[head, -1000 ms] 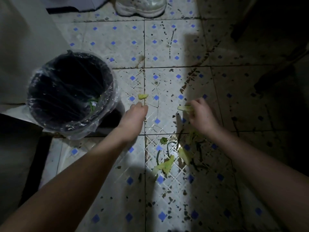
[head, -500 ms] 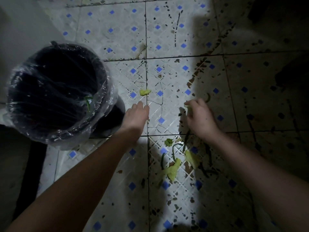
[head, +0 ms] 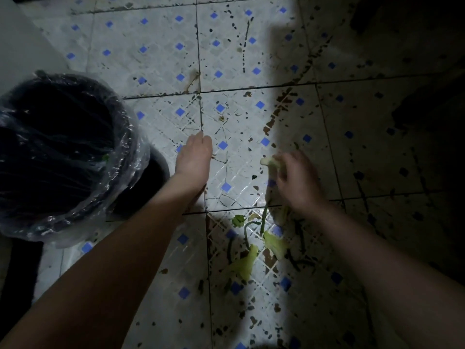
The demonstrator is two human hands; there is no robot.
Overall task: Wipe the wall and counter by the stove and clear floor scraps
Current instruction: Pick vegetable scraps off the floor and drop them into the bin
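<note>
I have the bin [head: 125, 157] on the floor [head: 161, 61] at far left, with the left hand [head: 195, 157] just right of it. The right hand [head: 298, 180] is further right, a scrap [head: 269, 161] in its fingers. More scraps [head: 247, 263] lie on the floor nearer me, between the forearms.

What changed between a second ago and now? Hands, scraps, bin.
Left hand reached forward over the spot where the small yellow-green scrap lay; that scrap no longer shows, and whether it is gripped is unclear. Right hand keeps pinching the pale scrap, roughly in place. Lined bin and scrap pile unchanged.
</note>
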